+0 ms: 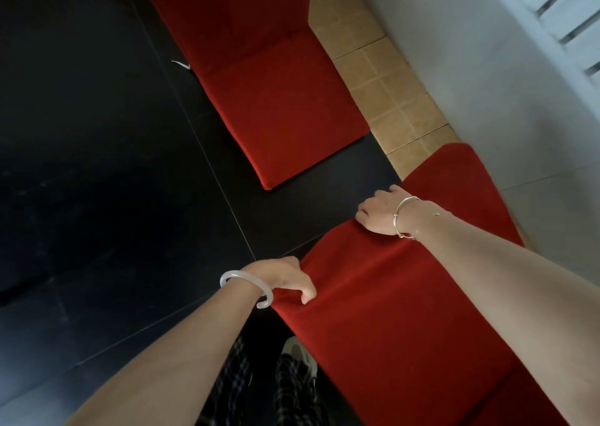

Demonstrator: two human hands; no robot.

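Observation:
A red fabric-covered chair (389, 295) stands right in front of me, its backrest top edge running from lower left to upper right. My left hand (285, 278) grips the near end of that top edge, fingers curled over the red cloth. My right hand (376, 211) grips the far end of the same edge, its fingers hidden behind the backrest. A white bangle sits on my left wrist and a thin silver one on my right.
A second red chair (276, 101) stands farther off, pushed against a black table (97, 149) that fills the left. Tan floor tiles (383, 78) run between the chairs and a white wall (487, 68) at right. My plaid trousers and shoe (292, 380) show below.

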